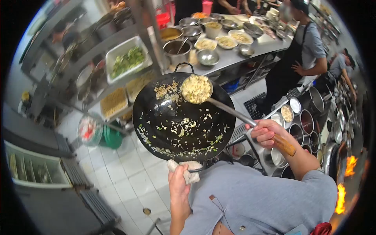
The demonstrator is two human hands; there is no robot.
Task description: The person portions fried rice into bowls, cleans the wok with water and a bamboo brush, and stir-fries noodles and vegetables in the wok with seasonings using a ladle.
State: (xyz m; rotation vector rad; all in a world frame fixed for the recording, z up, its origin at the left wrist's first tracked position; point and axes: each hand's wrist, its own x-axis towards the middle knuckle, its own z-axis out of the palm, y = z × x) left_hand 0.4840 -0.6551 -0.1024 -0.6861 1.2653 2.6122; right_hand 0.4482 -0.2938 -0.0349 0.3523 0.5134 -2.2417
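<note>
Between the counter (231, 58) and the wearer's grey shirt (258, 192), a wok (154, 115) shows over the floor (129, 166), its open face toward the camera. The left hand (179, 181) is closed around a folded cloth (192, 178) at the wok's near side; the cloth presumably guards against heat and slipping. The right hand (266, 133) grips the ladle (235, 113) about where its shaft meets the wooden end (285, 145). That hold appears to give reach across the wok with the knuckles well apart from the hot metal. The ladle carries a mound of what looks like rice (196, 89) near the wok's far handle (184, 63); its bowl seems near level, which would hold the heap in.

Materials: the wok is dark metal, round and deep, with an oily sheen. Loose pale grains and green flecks line the near wall; browner crumbs (166, 91) gather at the far left. The rice is pale yellow and lumpy. The cloth is off-white and thick in its folds. The ladle's shaft is dull grey metal, its end smooth orange-brown wood. Whether anything supports the wok from below cannot be told.
</note>
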